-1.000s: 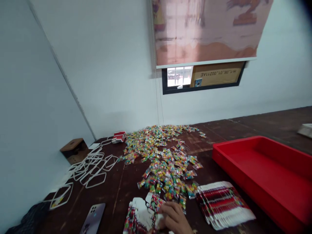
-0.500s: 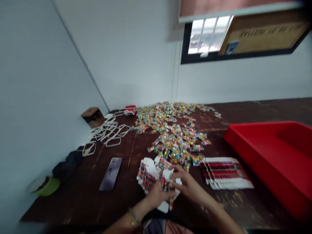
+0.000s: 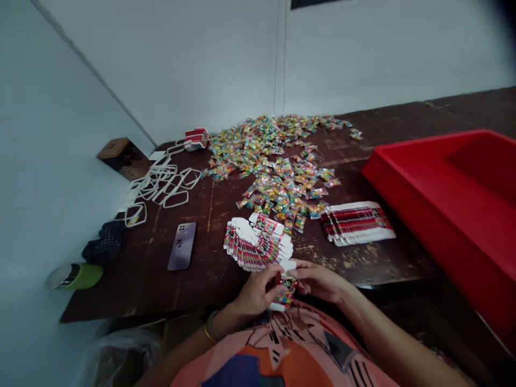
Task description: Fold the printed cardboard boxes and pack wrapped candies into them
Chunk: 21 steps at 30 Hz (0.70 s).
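Observation:
Close to my body, at the table's front edge, I hold a small printed carton [image 3: 287, 289] with white flaps. My left hand [image 3: 258, 290] grips its left side, thumb across the front. The fingers of my right hand [image 3: 320, 280] pinch the carton's upper right, by a white flap. Just beyond lies a fanned pile of flat cartons [image 3: 258, 242], red and white. Small clear packets of coloured candy [image 3: 278, 177] are heaped behind it. To the right, a neat row of red and white cartons [image 3: 357, 223] lies on the table.
A large red tray [image 3: 427, 215] stands at the right. On the left are a purple phone [image 3: 182, 246], white band loops [image 3: 175, 199], a brown box [image 3: 124, 157], a dark cloth [image 3: 105, 241] and a green cup [image 3: 86, 276]. Red and white boxes [image 3: 196, 138] sit at the back.
My hands have drawn back from the carton pile towards my body, now with a single carton between them. The view has tilted down, and the window has mostly left it.

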Each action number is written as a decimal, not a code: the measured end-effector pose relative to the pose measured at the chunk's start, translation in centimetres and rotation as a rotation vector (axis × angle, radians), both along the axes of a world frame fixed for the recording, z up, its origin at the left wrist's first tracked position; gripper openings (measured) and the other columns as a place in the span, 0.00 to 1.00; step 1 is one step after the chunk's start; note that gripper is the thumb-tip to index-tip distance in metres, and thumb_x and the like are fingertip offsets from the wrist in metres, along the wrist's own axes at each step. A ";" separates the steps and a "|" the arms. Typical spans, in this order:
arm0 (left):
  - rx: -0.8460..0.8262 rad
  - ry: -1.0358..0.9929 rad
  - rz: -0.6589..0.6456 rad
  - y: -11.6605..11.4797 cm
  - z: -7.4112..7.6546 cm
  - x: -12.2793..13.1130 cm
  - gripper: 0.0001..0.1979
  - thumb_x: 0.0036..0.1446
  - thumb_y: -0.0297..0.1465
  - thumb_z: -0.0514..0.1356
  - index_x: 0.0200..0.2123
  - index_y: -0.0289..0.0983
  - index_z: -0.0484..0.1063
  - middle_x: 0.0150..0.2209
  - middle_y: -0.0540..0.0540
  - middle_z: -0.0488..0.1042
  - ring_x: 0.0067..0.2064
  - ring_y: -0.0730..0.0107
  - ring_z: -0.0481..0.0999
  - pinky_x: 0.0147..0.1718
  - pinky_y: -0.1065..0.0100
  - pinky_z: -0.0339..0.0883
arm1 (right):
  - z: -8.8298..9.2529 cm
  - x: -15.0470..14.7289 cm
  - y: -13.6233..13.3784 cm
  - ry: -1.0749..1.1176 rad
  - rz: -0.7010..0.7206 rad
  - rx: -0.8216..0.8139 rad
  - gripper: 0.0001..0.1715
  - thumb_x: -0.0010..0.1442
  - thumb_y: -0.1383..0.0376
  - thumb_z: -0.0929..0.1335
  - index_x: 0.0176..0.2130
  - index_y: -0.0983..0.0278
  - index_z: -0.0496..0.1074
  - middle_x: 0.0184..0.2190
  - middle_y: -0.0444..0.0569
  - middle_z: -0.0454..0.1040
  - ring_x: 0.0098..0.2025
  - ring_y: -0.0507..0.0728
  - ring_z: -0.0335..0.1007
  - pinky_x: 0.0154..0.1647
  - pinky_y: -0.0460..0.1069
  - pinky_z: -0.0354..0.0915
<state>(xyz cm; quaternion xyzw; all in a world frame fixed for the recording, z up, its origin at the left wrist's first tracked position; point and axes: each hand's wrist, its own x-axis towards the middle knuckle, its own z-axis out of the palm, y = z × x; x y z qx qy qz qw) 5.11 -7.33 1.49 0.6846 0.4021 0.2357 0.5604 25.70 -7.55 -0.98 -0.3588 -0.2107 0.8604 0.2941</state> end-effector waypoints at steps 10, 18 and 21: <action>-0.656 -0.357 0.265 0.2 -1.3 2.5 0.27 0.47 0.28 0.61 0.54 0.38 0.65 0.36 0.48 0.76 0.36 0.70 0.73 0.38 0.70 0.63 | 3.1 0.0 -0.1 -0.470 0.043 0.688 0.16 0.59 0.56 0.69 0.32 0.66 0.78 0.34 0.48 0.75 0.34 0.52 0.70 0.36 0.46 0.67; -0.960 -0.598 0.197 -0.2 -2.5 1.5 0.35 0.43 0.26 0.58 0.59 0.37 0.62 0.49 0.41 0.73 0.46 0.59 0.74 0.44 0.63 0.64 | 2.9 -0.1 0.8 -0.593 0.116 0.901 0.14 0.62 0.60 0.66 0.40 0.63 0.79 0.37 0.51 0.76 0.35 0.53 0.72 0.37 0.48 0.68; -0.879 -0.552 0.132 -0.5 -3.0 0.7 0.41 0.41 0.22 0.57 0.62 0.41 0.57 0.54 0.42 0.70 0.51 0.60 0.71 0.46 0.64 0.62 | 3.2 0.2 -0.3 -0.595 0.219 1.173 0.16 0.64 0.67 0.63 0.47 0.61 0.76 0.45 0.52 0.73 0.47 0.55 0.69 0.49 0.50 0.66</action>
